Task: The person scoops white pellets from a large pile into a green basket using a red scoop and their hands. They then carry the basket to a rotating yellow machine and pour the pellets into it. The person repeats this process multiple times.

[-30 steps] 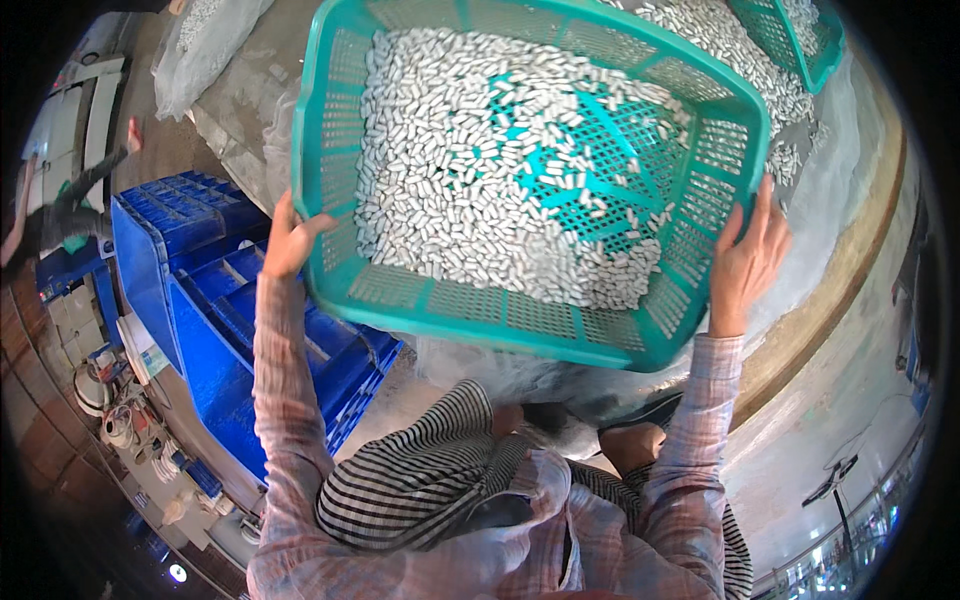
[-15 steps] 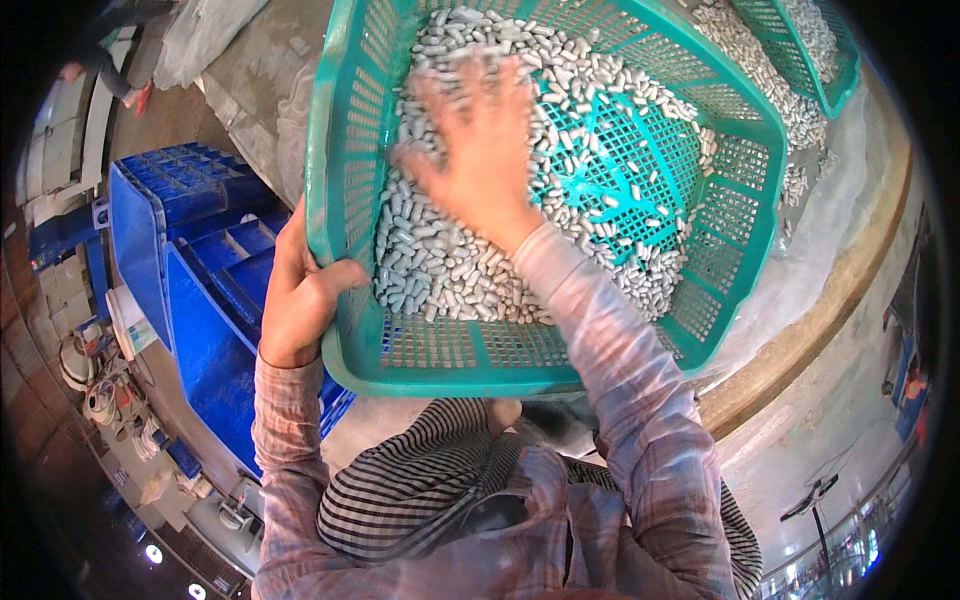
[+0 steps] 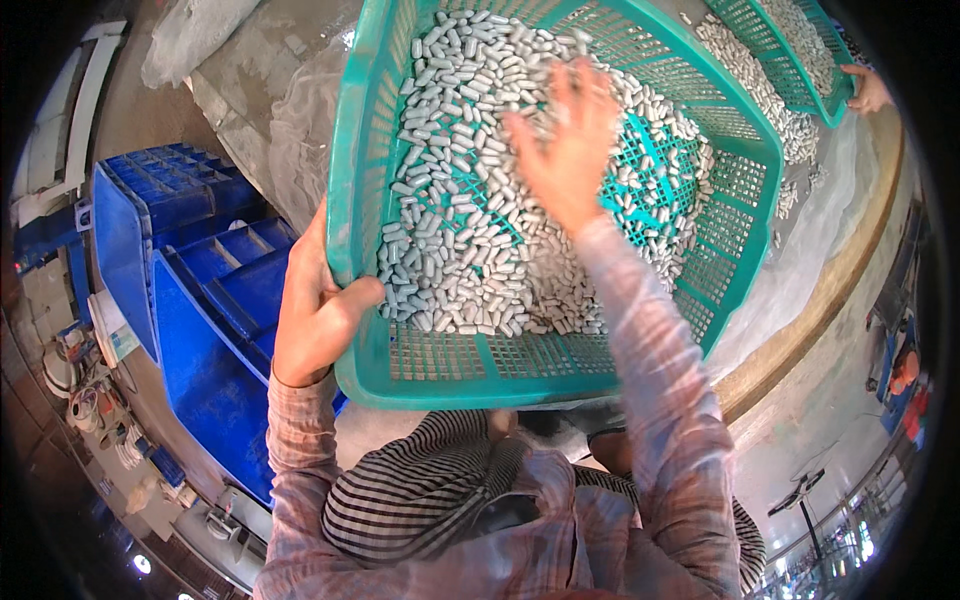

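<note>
A green plastic basket with slatted walls and a mesh bottom is tilted in front of me. My left hand clasps its left rim, thumb over the edge and fingers hidden outside. Inside lie many small whitish-grey capsule-shaped pieces, loosely spread, with the mesh showing through between them. Over the middle of the basket, my right hand rests among the pieces, palm down, fingers apart and slightly blurred. It grips nothing that I can see.
At the upper right, another person's hand holds the edge of a second green basket with similar pieces. More loose pieces are heaped beside it. Blue plastic crates stand to my left. Whitish sheeting lies along the right.
My right hand has swept rightward, and the thick layer at the left has thinned, baring mesh there. The basket has shifted slightly right. Another person's hand has appeared at the second basket.
</note>
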Tool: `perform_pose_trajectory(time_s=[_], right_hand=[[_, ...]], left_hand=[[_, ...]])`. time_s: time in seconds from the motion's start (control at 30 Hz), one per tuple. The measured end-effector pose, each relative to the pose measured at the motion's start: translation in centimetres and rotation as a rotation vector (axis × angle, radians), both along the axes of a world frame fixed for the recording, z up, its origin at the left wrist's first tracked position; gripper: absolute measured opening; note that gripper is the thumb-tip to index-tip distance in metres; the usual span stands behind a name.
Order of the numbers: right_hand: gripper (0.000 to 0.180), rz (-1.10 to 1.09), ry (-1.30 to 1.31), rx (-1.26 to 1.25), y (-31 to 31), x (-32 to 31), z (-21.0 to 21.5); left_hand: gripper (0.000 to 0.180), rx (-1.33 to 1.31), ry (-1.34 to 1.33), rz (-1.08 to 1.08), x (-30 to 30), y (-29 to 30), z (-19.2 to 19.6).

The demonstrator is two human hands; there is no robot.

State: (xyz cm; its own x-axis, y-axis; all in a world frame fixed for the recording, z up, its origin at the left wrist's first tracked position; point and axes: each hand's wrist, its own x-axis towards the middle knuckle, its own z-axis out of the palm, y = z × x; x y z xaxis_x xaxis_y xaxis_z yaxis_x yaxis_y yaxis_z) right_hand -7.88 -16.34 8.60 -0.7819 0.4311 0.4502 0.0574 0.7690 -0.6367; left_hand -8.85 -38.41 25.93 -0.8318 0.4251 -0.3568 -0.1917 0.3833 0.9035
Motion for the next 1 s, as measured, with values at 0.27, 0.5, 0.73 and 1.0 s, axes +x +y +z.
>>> perform_pose_trajectory(time_s=[0.27, 0.5, 0.73, 1.0], right_hand=[[0.067, 0.815, -0.276, 0.065, -4.2, 9.4, 3.6], [0.068, -0.186, -0.303, -0.007, 4.2, 8.8, -3.6], [0.06, 0.41, -0.149, 0.032, -6.0, 0.6, 3.8], [0.064, 0.384, -0.537, 0.154, 6.6, 16.9, -2.4]], left_hand=[[0.084, -0.03, 0.209, -0.096, 1.5, -0.4, 1.5], [0.085, -0.071, 0.037, 0.005, 0.4, -0.5, 0.8], [0.082, -0.132, -0.036, 0.091, 0.0, 1.0, 0.2], [0.076, -0.044, 0.009, 0.083, -0.1, -1.1, -1.7]])
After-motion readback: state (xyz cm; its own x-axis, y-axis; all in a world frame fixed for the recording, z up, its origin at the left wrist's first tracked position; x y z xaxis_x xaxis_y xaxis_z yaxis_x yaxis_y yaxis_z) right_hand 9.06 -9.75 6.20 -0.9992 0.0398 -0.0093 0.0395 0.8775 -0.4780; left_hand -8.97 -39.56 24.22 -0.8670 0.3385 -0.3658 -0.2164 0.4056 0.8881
